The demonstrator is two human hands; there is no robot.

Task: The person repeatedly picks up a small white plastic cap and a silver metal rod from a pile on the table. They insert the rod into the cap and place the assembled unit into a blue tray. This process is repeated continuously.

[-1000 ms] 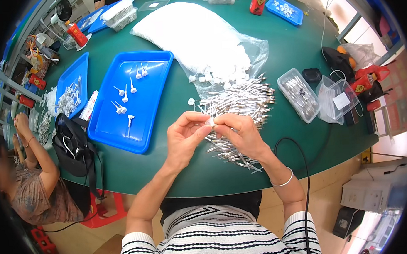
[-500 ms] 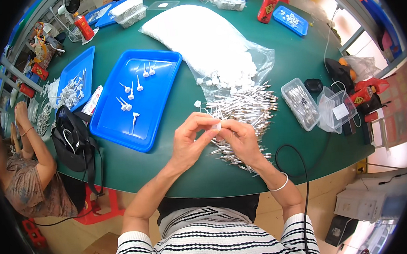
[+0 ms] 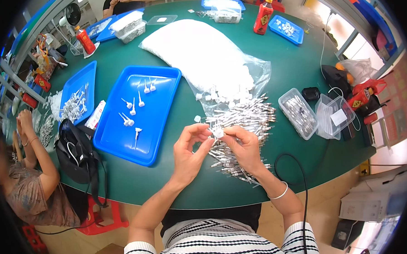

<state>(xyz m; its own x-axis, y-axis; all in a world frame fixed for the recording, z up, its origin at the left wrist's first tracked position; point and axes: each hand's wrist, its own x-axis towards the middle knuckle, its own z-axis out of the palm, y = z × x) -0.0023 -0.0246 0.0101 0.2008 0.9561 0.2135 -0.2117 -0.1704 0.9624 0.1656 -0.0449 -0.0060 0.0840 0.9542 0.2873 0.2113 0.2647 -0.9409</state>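
A small white plastic cap (image 3: 218, 132) is pinched by my right hand (image 3: 244, 151) between thumb and forefinger. Close to its left side, my left hand (image 3: 189, 154) has thumb and forefinger apart, with nothing plainly gripped. Just below and behind my hands lies a heap of thin metal-and-white rods (image 3: 251, 118). A loose white cap (image 3: 197, 119) rests by my left fingertips. Beyond the heap, a clear plastic bag (image 3: 195, 45) spills more white caps (image 3: 231, 91). On my left, a blue tray (image 3: 145, 150) carries several white caps with thin rods attached.
A smaller blue tray (image 3: 89, 73) of parts and a black bag (image 3: 70, 146) are left. A clear box of rods (image 3: 298, 113) and clear lids (image 3: 330, 121) stand right. A red bottle (image 3: 263, 17) stands far back. A co-worker (image 3: 37, 179) sits at left; a black cable (image 3: 300, 163) crosses beside my right arm.
The whole scene sits lower in view, showing more of the far people. My left thumb and forefinger have parted from the white cap, which my right hand still pinches.
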